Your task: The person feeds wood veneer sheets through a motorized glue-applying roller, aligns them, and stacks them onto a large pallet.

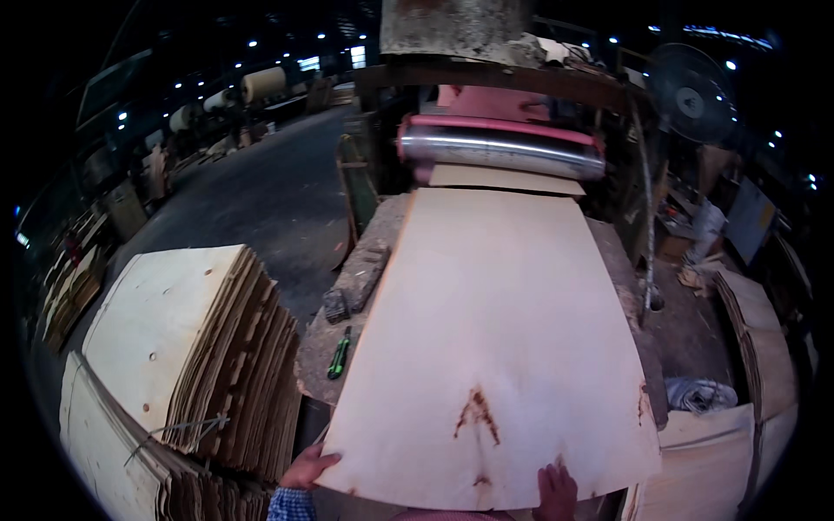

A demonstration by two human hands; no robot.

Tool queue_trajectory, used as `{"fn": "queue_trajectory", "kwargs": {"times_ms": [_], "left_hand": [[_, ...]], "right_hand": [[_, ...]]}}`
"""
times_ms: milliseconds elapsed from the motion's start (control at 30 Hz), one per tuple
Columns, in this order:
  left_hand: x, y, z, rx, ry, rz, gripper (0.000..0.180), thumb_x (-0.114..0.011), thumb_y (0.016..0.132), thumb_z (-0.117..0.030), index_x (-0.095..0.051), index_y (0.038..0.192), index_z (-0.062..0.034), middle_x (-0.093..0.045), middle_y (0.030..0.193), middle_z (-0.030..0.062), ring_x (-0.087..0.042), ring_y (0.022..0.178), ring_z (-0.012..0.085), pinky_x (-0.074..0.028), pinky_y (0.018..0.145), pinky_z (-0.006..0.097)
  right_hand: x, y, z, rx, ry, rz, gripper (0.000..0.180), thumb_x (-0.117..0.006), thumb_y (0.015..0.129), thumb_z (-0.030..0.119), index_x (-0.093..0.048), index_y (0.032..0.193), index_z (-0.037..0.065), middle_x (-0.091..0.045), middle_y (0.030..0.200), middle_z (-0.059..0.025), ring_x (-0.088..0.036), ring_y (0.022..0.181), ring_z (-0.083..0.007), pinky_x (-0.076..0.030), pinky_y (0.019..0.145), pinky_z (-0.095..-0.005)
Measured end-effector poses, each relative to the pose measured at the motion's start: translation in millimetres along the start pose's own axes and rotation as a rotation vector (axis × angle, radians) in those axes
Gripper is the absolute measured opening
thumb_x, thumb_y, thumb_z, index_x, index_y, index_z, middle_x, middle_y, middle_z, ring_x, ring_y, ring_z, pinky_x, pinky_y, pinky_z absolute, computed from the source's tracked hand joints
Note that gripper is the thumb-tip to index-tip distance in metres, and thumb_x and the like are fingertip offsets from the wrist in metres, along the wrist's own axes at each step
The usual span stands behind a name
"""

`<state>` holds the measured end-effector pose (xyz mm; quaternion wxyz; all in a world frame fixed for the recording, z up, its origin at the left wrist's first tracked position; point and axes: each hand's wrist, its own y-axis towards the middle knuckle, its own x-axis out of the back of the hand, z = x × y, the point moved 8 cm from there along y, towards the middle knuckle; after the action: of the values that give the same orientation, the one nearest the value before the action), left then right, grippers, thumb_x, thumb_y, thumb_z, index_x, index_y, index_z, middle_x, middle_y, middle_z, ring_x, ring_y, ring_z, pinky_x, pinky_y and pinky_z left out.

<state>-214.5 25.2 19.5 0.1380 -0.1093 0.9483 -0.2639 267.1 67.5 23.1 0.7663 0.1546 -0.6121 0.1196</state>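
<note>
A large pale wood veneer sheet (486, 295) with brown knot marks lies in front of me, stretching from my body toward a roller machine. My left hand (308, 469) is closed on its near left corner, thumb on top and fingers underneath. At the near edge, right of the middle, my right hand (556, 493) holds the sheet with its fingers on top; the thumb is hidden. Beyond the far edge, another veneer sheet (508, 180) lies under the shiny metal roller (504, 152), which has a pink roller (499, 128) behind it.
A green utility knife (340, 354) rests on the worn table edge (317, 369), near a dark block (335, 306). Stacked veneers (165, 321) stand at left, with more veneer (695, 460) at right beneath a rolled plastic bundle (700, 395). A pole (647, 217) and a fan (691, 100) stand right.
</note>
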Motion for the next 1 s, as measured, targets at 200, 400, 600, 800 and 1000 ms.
{"fn": "queue_trajectory", "kwargs": {"times_ms": [200,400,600,800,1000], "left_hand": [[13.6,40.2,-14.0,0.010,0.048,-0.201,0.029,-0.059,0.092,-0.012,-0.059,0.118,-0.0002,-0.067,0.100,0.0097,-0.066,0.086,0.0188,-0.054,0.074,0.032],[-28.4,91.4,-71.8,-0.193,-0.331,-0.176,0.022,-0.052,0.096,-0.020,-0.058,0.109,-0.0039,-0.064,0.096,0.0063,-0.064,0.081,0.0169,-0.054,0.067,0.031],[21.3,65.7,-13.8,-0.114,-0.049,-0.593,0.034,-0.058,0.090,-0.019,-0.051,0.121,-0.0061,-0.061,0.101,0.0051,-0.062,0.084,0.0147,-0.048,0.062,0.027],[-0.3,50.4,-0.2,-0.018,0.103,-0.672,0.037,-0.061,0.090,-0.029,-0.058,0.120,-0.0072,-0.064,0.104,0.0010,-0.059,0.095,0.0124,-0.044,0.078,0.027],[8.6,70.8,8.0,-0.062,0.376,-0.655,0.032,-0.066,0.086,-0.025,-0.065,0.110,-0.0026,-0.066,0.097,0.0052,-0.060,0.089,0.0109,-0.047,0.074,0.025]], "right_hand": [[-4.6,23.2,12.5,-0.032,0.137,0.040,0.069,-0.066,0.069,0.013,-0.044,0.133,0.000,-0.042,0.139,-0.0216,-0.035,0.131,-0.0443,-0.031,0.101,-0.0568],[-30.3,131.2,-40.3,-0.050,0.141,-0.064,0.075,-0.068,0.062,0.009,-0.045,0.134,0.006,-0.043,0.137,-0.0191,-0.034,0.131,-0.0451,-0.031,0.098,-0.0590],[-54.1,241.9,-51.3,-0.069,0.103,-0.033,0.074,-0.068,0.069,0.013,-0.044,0.139,0.017,-0.038,0.143,-0.0150,-0.023,0.139,-0.0395,-0.026,0.104,-0.0613],[-75.0,335.2,-108.0,-0.090,-0.031,-0.115,0.077,-0.068,0.070,0.012,-0.041,0.142,0.018,-0.036,0.147,-0.0148,-0.025,0.140,-0.0379,-0.027,0.105,-0.0587],[-71.8,437.7,-127.4,-0.078,-0.031,-0.100,0.070,-0.070,0.078,0.032,-0.042,0.140,0.017,-0.040,0.145,-0.0130,-0.033,0.135,-0.0376,-0.034,0.102,-0.0573]]}}
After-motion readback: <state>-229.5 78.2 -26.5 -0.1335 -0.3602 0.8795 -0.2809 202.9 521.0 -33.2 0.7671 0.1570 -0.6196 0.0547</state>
